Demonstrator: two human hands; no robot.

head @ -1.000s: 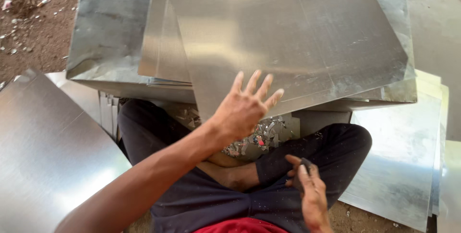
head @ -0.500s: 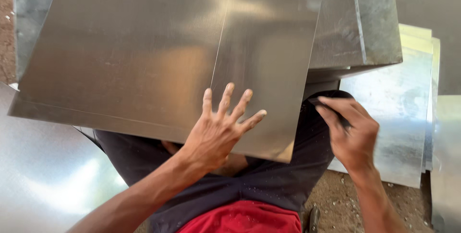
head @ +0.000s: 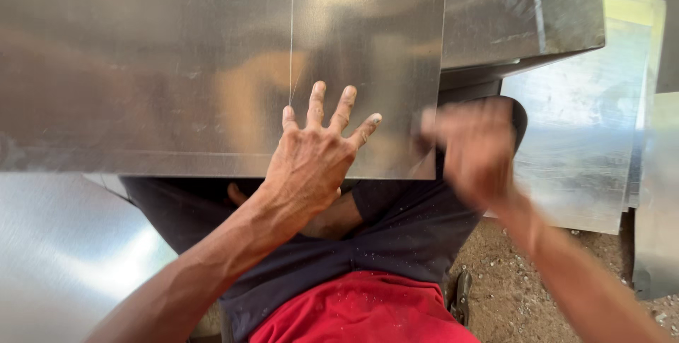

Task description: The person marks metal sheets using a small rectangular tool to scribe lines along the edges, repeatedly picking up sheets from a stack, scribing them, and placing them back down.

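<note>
Head view, looking down over a seated person's lap. Left hand [head: 311, 155] lies flat on a large shiny metal sheet [head: 177, 67], palm down, fingers [head: 344, 106] spread wide and pointing away from the body; nothing is gripped, the hand only presses on the surface near the sheet's near edge. The sheet spans most of the upper frame and overhangs the knees. A thin straight scribed line [head: 291, 32] runs across the sheet from the far side down to a spot just beside the left index finger.

Right hand [head: 475, 146] is at the sheet's near right corner, partly over the corner and partly over the thigh. It is smeared by motion blur; cannot tell whether it is open or closed, nor whether it holds anything.

Under the sheet: dark trousers [head: 396, 237] on crossed legs, and a red shirt [head: 361, 311] at the bottom edge of the frame.

Surroundings: a duller grey metal piece [head: 523, 10] with a folded edge lies beneath the top sheet at upper right. Beyond it, to the right, a stack of pale sheets [head: 587, 124] rests on the ground. Another bright sheet [head: 64, 244] lies low at the left, beside the left forearm. Bare dirt floor [head: 509, 272] with small stones shows at lower right.
</note>
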